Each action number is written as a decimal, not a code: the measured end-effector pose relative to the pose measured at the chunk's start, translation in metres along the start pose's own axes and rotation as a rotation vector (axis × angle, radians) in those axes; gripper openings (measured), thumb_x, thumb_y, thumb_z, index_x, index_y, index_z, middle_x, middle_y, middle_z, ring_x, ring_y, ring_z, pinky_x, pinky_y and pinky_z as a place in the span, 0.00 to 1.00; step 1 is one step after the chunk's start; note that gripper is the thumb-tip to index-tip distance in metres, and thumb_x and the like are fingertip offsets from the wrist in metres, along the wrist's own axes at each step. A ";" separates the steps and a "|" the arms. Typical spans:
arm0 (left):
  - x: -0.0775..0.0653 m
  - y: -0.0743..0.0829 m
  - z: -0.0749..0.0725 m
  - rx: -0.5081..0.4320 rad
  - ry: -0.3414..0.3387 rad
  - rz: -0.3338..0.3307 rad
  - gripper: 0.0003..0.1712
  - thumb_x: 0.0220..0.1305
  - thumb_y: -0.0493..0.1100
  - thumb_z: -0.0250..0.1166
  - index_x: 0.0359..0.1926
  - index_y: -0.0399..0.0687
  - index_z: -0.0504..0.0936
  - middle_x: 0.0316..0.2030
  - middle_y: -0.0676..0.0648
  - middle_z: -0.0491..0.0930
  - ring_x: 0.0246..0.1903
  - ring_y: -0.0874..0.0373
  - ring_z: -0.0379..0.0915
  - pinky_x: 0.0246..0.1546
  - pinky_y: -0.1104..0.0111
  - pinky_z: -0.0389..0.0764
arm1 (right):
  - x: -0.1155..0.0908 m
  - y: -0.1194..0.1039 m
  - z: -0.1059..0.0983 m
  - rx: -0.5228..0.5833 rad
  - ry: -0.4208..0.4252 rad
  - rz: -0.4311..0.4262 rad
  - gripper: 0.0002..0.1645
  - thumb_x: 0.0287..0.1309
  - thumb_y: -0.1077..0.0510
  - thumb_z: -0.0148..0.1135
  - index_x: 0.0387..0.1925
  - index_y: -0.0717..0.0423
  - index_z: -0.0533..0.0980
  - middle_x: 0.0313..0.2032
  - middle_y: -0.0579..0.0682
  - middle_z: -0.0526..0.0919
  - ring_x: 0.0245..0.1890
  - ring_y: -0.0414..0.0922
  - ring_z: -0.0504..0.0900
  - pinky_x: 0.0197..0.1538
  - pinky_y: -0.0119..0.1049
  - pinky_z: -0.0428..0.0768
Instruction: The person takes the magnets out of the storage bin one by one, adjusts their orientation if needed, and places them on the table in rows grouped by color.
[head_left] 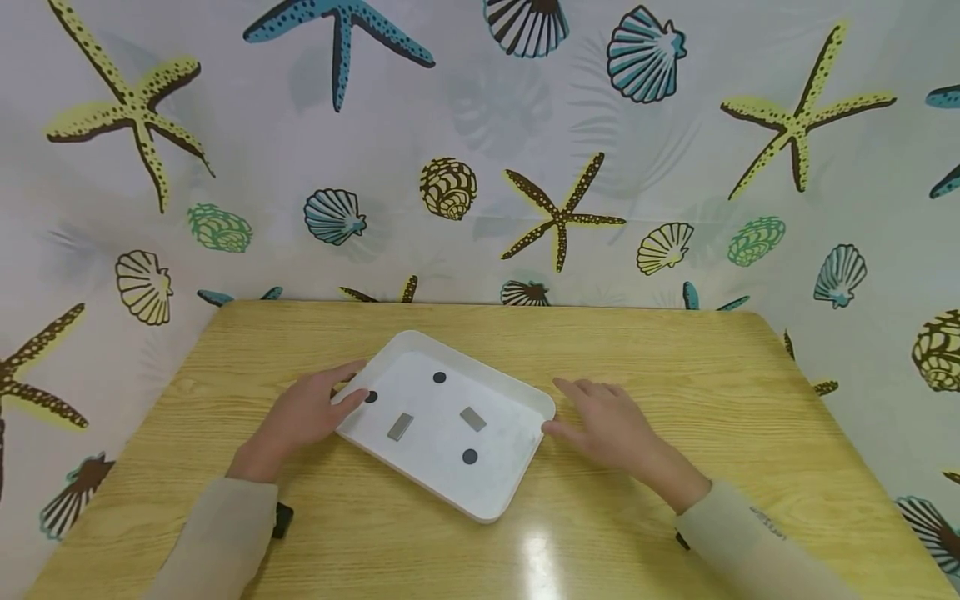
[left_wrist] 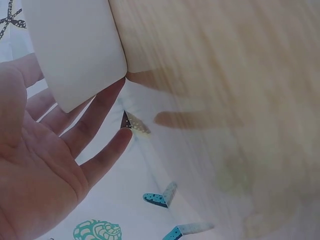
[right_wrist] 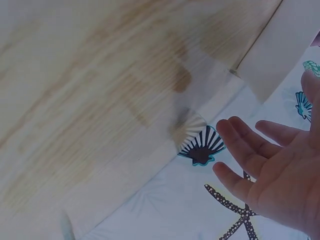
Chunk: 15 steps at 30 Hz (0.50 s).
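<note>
Nearest the person are two beige fabric sleeves (head_left: 217,537), the right one with a small dark marking, and a small black piece (head_left: 282,520) shows beside each cuff.

The left hand (head_left: 303,408) is spread, its fingers fairly straight; its thumb lies over the rim of one shallow white rectangular tray (head_left: 420,485), with the fingers outside the same corner. The tray hides some of those fingertips, so I cannot tell how firmly they press. The right hand (head_left: 611,425) is also spread, its thumb just beside the tray's opposite corner, its other fingers apart from the tray; whether that thumb touches, I cannot tell.

The tray lies slantwise between the two hands, smooth, with rounded corners and a low raised wall. Inside are three flat black round discs (head_left: 439,377): one at the left thumb's tip, one farther out to the right of that thumb, and one nearer the person, toward the right hand. Two grey rectangular pieces (head_left: 473,418) lie among them, one closer to each hand.

Under both hands is one yellow-brown table (head_left: 660,358) with streaked wood grain; a bright patch of glare shows on it, nearer the person than the tray. Beyond and to both sides of the hands hangs white cloth (head_left: 405,250) printed with starfish and ribbed shells in yellow, blue, green and brown.
</note>
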<state>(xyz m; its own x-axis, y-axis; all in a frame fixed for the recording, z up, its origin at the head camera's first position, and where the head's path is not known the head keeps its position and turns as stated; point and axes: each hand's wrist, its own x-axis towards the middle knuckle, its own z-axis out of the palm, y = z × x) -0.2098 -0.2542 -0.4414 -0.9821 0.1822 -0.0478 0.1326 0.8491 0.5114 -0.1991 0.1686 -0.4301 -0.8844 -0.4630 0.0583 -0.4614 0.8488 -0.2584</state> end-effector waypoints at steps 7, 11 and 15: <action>-0.001 0.000 0.000 -0.005 -0.004 0.023 0.33 0.78 0.52 0.58 0.76 0.43 0.67 0.72 0.32 0.69 0.67 0.32 0.71 0.65 0.40 0.73 | -0.001 -0.006 0.007 0.033 -0.029 0.001 0.44 0.68 0.35 0.62 0.74 0.55 0.68 0.65 0.62 0.79 0.66 0.62 0.77 0.71 0.64 0.68; -0.001 0.001 0.000 -0.002 -0.011 0.024 0.33 0.78 0.51 0.58 0.76 0.42 0.66 0.72 0.32 0.69 0.69 0.32 0.69 0.66 0.40 0.72 | -0.002 -0.008 0.009 0.025 -0.038 -0.009 0.45 0.68 0.35 0.62 0.74 0.57 0.67 0.64 0.62 0.80 0.66 0.61 0.78 0.70 0.64 0.69; -0.002 0.000 0.001 -0.003 -0.012 0.027 0.34 0.78 0.51 0.57 0.76 0.41 0.66 0.72 0.32 0.69 0.69 0.32 0.68 0.67 0.40 0.71 | -0.002 -0.011 0.009 0.028 -0.043 -0.018 0.45 0.69 0.36 0.62 0.74 0.60 0.66 0.64 0.63 0.80 0.65 0.61 0.78 0.70 0.64 0.69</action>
<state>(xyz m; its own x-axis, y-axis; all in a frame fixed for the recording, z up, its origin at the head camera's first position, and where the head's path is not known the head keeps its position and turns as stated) -0.2078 -0.2538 -0.4420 -0.9764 0.2114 -0.0439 0.1591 0.8422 0.5152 -0.1919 0.1579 -0.4362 -0.8717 -0.4895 0.0216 -0.4747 0.8327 -0.2850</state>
